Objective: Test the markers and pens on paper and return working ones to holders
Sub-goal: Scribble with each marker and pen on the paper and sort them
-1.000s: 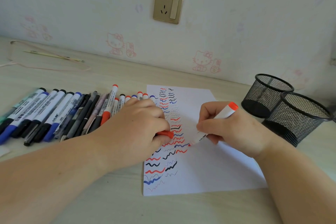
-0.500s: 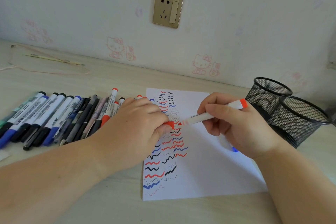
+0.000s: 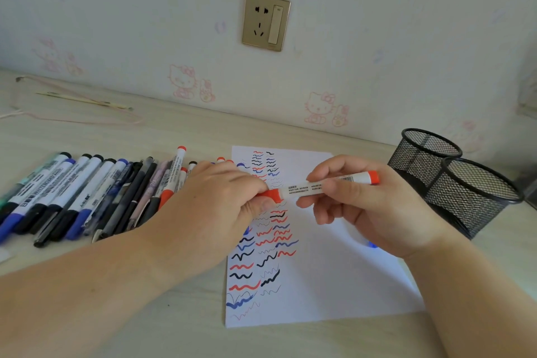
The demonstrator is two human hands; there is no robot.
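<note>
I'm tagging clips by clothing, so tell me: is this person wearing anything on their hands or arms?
Nothing worn shows. The left hand and right hand are bare, with no gloves, rings, watch or bracelet visible. Both forearms are uncovered right to the picture's edge, so no sleeve appears. Fingernails look short and unpainted.

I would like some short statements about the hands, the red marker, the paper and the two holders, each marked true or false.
1. The right hand holds the red marker by its barrel. True.
2. The left hand rests flat on the paper. False: it pinches the red cap on the marker.
3. The paper is blank. False: it carries red, blue and black squiggles.
4. Two mesh holders stand right of the paper. True.
</note>
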